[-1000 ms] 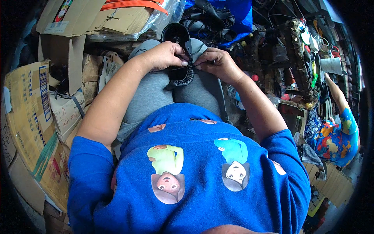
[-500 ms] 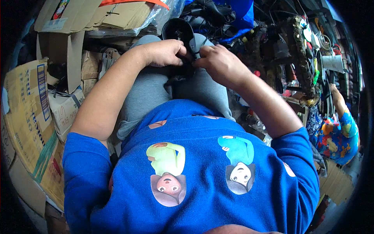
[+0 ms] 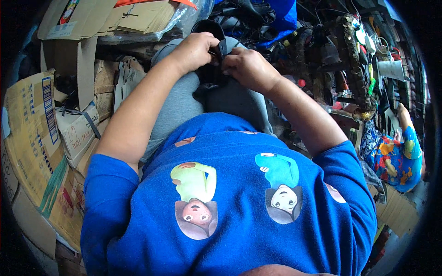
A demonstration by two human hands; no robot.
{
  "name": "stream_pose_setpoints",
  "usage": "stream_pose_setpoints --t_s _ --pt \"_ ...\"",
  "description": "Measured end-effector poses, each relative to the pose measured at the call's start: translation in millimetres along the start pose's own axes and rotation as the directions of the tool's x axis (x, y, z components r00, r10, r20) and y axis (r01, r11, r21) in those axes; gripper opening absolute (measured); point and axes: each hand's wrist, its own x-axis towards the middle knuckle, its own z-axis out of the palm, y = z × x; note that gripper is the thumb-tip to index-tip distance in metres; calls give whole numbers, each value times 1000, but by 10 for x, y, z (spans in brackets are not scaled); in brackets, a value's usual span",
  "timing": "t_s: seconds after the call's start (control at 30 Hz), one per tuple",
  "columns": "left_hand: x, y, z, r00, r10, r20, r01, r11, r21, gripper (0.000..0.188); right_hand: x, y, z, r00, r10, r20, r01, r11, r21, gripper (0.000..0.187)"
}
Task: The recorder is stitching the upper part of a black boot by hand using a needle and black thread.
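Observation:
Between my knees is a black, smooth-looking piece (image 3: 202,27) with a rounded, hollow end and a strap end that seems to have small holes. Its exact kind I cannot make out. My left hand (image 3: 197,49) is closed at its near left side, thumb and fingers bent over it. My right hand (image 3: 251,66) pinches at the strap end from the right, the fingertips close to those of the left hand. More black material hangs between my thighs in shadow. Grey trousers (image 3: 177,103) cover my legs.
Cardboard boxes (image 3: 34,152) crowd the left side, flattened cardboard (image 3: 147,20) the far left. A blue bag (image 3: 285,23) at the back holds a heap of black pieces (image 3: 244,20). A cluttered rack (image 3: 354,64) stands right. Beyond it sits another person in a colourful sleeve (image 3: 412,142).
Both hands have come closer together, the left turned more upright over the black piece. The strap end now shows between them. My view has shifted slightly.

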Motion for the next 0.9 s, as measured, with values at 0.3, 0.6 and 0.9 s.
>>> stream_pose_setpoints --t_s 0.3,0.6,0.9 --pt "-1055 464 -204 975 -222 -21 221 975 -18 18 -558 429 -213 971 237 -42 -4 188 982 29" --pt "-800 359 -387 885 -349 -310 106 798 -594 39 -441 439 -149 935 348 75 -257 515 818 26" --pt "-883 -347 -428 975 -224 7 -11 -82 -997 46 -496 405 104 994 1 -107 -26 971 -237 35"
